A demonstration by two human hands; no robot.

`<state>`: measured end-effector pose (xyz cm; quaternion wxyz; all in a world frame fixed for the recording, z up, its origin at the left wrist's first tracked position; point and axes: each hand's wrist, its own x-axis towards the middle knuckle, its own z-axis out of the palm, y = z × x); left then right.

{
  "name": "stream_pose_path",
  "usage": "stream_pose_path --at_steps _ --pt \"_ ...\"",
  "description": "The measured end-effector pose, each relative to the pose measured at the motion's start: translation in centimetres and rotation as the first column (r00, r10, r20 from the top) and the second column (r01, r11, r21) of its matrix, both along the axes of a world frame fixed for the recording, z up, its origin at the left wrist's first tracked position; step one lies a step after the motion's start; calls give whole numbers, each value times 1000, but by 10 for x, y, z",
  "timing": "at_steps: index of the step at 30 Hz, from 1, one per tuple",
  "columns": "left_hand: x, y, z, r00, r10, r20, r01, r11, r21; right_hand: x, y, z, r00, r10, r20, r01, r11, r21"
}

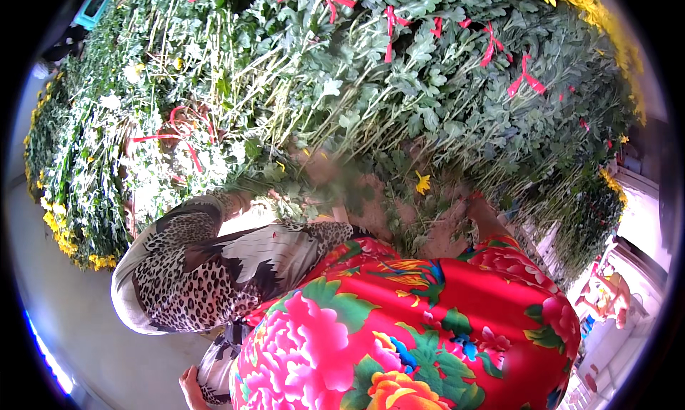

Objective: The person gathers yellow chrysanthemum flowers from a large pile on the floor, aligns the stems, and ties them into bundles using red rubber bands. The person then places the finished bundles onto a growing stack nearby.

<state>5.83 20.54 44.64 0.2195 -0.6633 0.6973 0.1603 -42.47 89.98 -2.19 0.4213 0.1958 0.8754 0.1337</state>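
Note:
Red floral cloth (406, 324) covers my front. At the lower left, what appears to be my left hand (190, 386) shows beside a patterned cuff; its grip is unclear. Leopard-print cloth (182, 287) wraps a bent limb across the left, with bare skin (235, 204) at its end by the leaves. On the right, a bare wrist or ankle (484, 217) comes out of red floral cloth; its end is hidden, so my right hand cannot be made out for certain. Bundles of yellow chrysanthemums with leafy stems (374, 84) fill the area before me, several tied with red ribbon (489, 46).
A loose red ribbon (184, 134) lies over sunlit stems. Cut leaves and a yellow bloom (423, 182) lie on the brown surface. A turquoise plastic container (92, 8) stands at the upper left. More flower bundles (80, 212) reach the left side; a white rack (621, 351) is at the lower right.

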Motion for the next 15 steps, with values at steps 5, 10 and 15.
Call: stream_pose_path --at_steps 5,10,15 --pt "24 3 -1 999 53 6 -53 998 -35 -26 -31 3 885 188 425 -160 982 -102" --pt "49 10 -9 995 86 -45 -90 992 -93 -71 -167 31 691 419 590 -125 872 -473" --pt "43 13 -43 986 -20 -165 -22 968 -250 -93 -328 120 801 598 0 -378 507 -775"
